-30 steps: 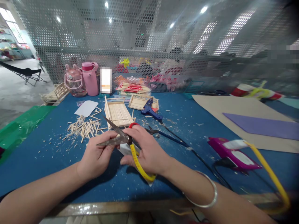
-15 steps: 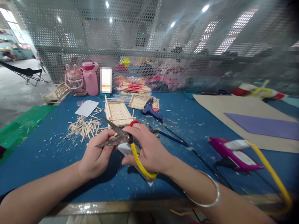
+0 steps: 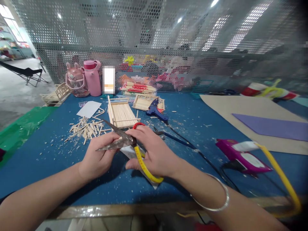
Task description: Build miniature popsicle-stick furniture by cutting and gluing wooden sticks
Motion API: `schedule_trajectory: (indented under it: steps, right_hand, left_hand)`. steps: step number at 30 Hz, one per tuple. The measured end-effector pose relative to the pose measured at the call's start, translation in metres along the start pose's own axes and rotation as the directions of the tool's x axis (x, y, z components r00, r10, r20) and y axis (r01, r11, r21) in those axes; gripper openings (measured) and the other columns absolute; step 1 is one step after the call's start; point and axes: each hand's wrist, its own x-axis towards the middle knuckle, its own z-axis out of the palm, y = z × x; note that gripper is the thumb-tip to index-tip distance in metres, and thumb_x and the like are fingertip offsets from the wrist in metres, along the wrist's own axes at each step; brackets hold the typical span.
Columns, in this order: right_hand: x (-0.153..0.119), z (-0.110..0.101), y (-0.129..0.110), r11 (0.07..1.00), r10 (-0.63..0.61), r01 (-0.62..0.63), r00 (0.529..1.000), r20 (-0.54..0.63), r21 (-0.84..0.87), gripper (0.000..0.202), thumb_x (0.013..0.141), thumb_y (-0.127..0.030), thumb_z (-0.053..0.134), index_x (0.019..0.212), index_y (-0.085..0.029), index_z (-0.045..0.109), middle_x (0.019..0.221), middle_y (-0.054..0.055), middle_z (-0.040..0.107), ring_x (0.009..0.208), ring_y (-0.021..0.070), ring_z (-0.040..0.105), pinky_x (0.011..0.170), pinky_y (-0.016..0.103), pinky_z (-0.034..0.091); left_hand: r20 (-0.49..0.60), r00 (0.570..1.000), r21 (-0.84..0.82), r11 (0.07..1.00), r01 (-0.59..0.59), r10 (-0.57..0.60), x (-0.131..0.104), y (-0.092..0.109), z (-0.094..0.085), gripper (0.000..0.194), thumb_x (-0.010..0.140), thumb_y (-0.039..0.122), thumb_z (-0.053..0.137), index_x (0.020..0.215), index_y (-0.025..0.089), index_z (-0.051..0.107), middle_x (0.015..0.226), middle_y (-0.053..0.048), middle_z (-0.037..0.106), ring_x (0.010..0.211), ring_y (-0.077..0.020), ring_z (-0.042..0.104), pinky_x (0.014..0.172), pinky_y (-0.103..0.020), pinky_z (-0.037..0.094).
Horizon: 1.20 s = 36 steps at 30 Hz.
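My right hand (image 3: 154, 152) grips the scissors (image 3: 130, 140), which have one red and one yellow handle; their blades are spread and point left. My left hand (image 3: 98, 157) is closed behind the blades, its fingers pinched on something small that I cannot make out. Beyond the hands lies a small frame of wooden sticks (image 3: 122, 113). Cut stick pieces (image 3: 89, 128) are scattered to its left, beside a white card (image 3: 89, 109). Part of a white sheet (image 3: 152, 183) shows beneath the scissors.
A blue glue gun (image 3: 156, 110) rests by another stick frame (image 3: 139, 102). Behind stand a pink bottle (image 3: 92, 78), a clear cup (image 3: 76, 81) and a bundle of sticks (image 3: 138, 87). At the right are a magenta device (image 3: 243, 157), a cable and a purple sheet (image 3: 271, 126).
The view has shifted slightly, so the table's things appear a little higher. Both hands keep nearly the same pose, and the scissors are still spread.
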Motion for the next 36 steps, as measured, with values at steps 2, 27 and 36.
schedule_trajectory:
  steps: [2, 27, 36]
  right_hand:
    - [0.000, -0.001, 0.000, 1.000, 0.027, -0.027, 1.000, 0.014, -0.011, 0.072, 0.069, -0.076, 0.048, 0.107, -0.014, 0.057, 0.091, 0.010, 0.058, 0.081, 0.0213, 0.052, 0.076, 0.038, 0.046]
    - [-0.005, -0.001, 0.007, 0.991, -0.030, 0.026, 0.999, -0.029, -0.132, 0.064, 0.075, -0.068, 0.050, 0.104, -0.012, 0.061, 0.076, 0.006, 0.060, 0.064, 0.0147, 0.053, 0.059, 0.026, 0.044]
    - [-0.002, -0.005, 0.005, 0.993, 0.014, -0.010, 0.999, 0.037, -0.117, 0.077, 0.066, -0.078, 0.047, 0.105, -0.013, 0.059, 0.082, 0.007, 0.061, 0.070, 0.0172, 0.054, 0.061, 0.028, 0.043]
  left_hand:
    - [0.006, 1.000, 0.004, 1.000, 0.000, 0.000, 0.000, 0.001, -0.001, 0.016, 0.082, 0.010, 0.046, 0.072, 0.017, 0.057, 0.058, 0.003, 0.059, 0.049, -0.0076, 0.052, 0.049, -0.016, 0.040]
    - [-0.035, 0.999, -0.038, 0.999, 0.023, -0.024, -0.002, 0.005, 0.001, 0.023, 0.083, 0.010, 0.045, 0.063, 0.017, 0.055, 0.054, 0.001, 0.056, 0.048, -0.0086, 0.049, 0.046, -0.018, 0.039]
    - [-0.018, 0.999, -0.020, 0.999, 0.049, -0.049, -0.003, 0.003, 0.003, 0.026, 0.085, 0.012, 0.043, 0.061, 0.017, 0.053, 0.053, 0.002, 0.054, 0.048, -0.0089, 0.049, 0.048, -0.019, 0.040]
